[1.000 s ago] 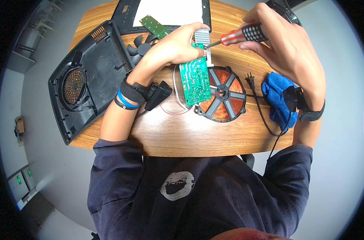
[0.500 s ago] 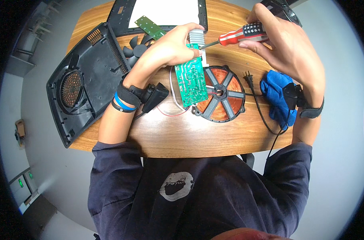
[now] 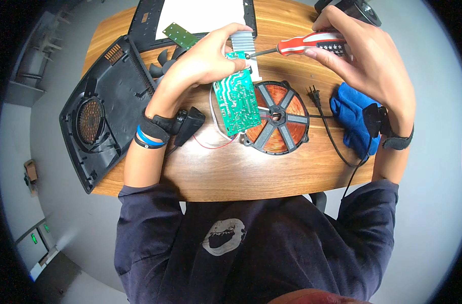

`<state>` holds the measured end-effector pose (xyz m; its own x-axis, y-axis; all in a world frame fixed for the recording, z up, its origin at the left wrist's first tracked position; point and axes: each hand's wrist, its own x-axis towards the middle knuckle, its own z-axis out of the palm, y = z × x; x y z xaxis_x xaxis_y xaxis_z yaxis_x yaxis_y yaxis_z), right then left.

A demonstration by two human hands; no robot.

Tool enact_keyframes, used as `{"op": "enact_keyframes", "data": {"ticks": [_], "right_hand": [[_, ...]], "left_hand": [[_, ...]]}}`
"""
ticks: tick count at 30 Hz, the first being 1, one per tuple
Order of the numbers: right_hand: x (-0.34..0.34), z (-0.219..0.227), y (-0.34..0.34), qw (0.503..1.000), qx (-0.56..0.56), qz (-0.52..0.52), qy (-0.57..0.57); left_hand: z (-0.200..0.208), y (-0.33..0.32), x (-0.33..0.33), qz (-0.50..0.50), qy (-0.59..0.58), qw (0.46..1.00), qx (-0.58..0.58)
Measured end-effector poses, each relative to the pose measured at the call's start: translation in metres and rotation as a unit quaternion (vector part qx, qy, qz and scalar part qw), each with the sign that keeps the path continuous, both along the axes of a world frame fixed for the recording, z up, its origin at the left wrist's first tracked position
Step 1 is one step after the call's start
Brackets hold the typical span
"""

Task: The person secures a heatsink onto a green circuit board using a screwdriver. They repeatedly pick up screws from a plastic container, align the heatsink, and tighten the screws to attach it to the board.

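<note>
My left hand (image 3: 210, 58) grips the top end of a green circuit board (image 3: 237, 101), thumb on its face and fingers by a silver finned heatsink (image 3: 242, 40). The board is held tilted, solder side toward me. In my right hand (image 3: 363, 61) is a screwdriver (image 3: 312, 44) with a red, white and black handle, lying nearly level. Its tip meets the board's upper right corner, close to my left thumb. Just right of the board lies a round copper induction coil (image 3: 294, 106) with grey bars. White and red wires hang from the board's lower part.
A black plastic housing (image 3: 114, 101) with a round vent lies at left. Behind my left hand are a black fan (image 3: 162, 60), a small green board (image 3: 179, 34) and a white panel in a black frame (image 3: 200, 15). At right are a power plug (image 3: 314, 95) and a blue cloth (image 3: 350, 116).
The screwdriver handle has turned about its length, so its pattern shows differently. My view has shifted slightly; the board and left hand appear a little further left.
</note>
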<state>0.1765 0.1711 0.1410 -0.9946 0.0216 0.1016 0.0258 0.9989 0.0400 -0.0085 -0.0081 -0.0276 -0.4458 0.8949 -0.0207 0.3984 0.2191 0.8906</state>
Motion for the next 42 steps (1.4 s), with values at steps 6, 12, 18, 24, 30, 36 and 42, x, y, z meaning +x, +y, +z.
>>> {"op": "enact_keyframes", "data": {"ticks": [6, 12, 18, 24, 30, 36, 42], "right_hand": [[0.01, -0.026, 0.037, 0.992, -0.113, -0.021, 0.057], [0.021, -0.046, 0.075, 0.987, -0.078, -0.042, 0.136], [0.019, -0.107, 0.121, 0.958, -0.224, -0.097, 0.153], [0.02, -0.137, 0.139, 0.968, -0.216, -0.115, 0.062], [0.017, -0.19, 0.154, 0.976, -0.207, 0.037, 0.052], [0.021, -0.165, 0.159, 0.973, -0.219, -0.009, 0.074], [0.067, -0.13, 0.24, 0.96, -0.179, -0.2, 0.079]], "left_hand": [[-0.002, 0.002, -0.003, -0.023, -0.06, 0.998, -0.005], [0.005, 0.003, 0.007, 0.035, -0.128, 0.991, -0.014], [-0.004, 0.009, 0.005, 0.035, -0.104, 0.994, -0.004], [-0.005, 0.011, 0.007, 0.05, -0.129, 0.99, -0.017], [0.001, 0.011, 0.012, 0.073, -0.173, 0.982, -0.033], [0.008, 0.019, 0.022, 0.09, -0.154, 0.983, -0.048], [0.002, 0.019, 0.021, 0.091, -0.166, 0.981, -0.046]]}}
